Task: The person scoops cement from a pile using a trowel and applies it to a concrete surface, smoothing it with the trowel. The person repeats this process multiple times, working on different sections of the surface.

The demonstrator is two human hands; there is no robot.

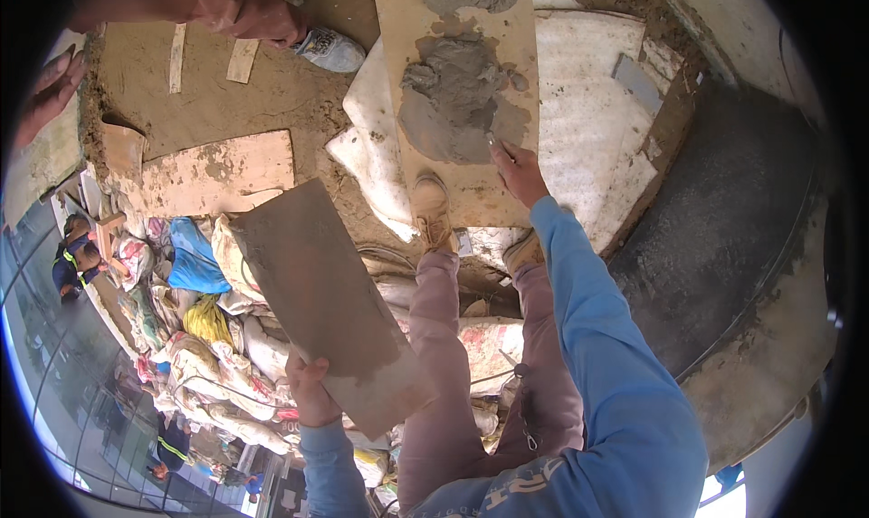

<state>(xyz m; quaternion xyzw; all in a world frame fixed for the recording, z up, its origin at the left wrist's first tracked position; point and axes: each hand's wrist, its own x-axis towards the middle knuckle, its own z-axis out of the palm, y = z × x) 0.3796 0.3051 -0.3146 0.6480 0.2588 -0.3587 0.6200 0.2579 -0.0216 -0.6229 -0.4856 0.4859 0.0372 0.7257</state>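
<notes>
Remotely, I see mortar [453,93] on a board [475,192] ahead, sheeting [588,129] under it and to both sides; at left, a slab [326,283] in the left hand [312,389] overlaps piled sacks [213,364].

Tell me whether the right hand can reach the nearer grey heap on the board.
Likely yes: the right hand, closed on a tool handle, is beside the near edge of the nearer grey heap, and nothing visible stands between them.

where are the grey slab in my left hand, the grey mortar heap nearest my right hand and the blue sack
grey slab [333,305]: head view, middle of its broad face
mortar heap [453,93]: head view, middle of its top surface
blue sack [192,257]: head view, middle of its visible side
</notes>
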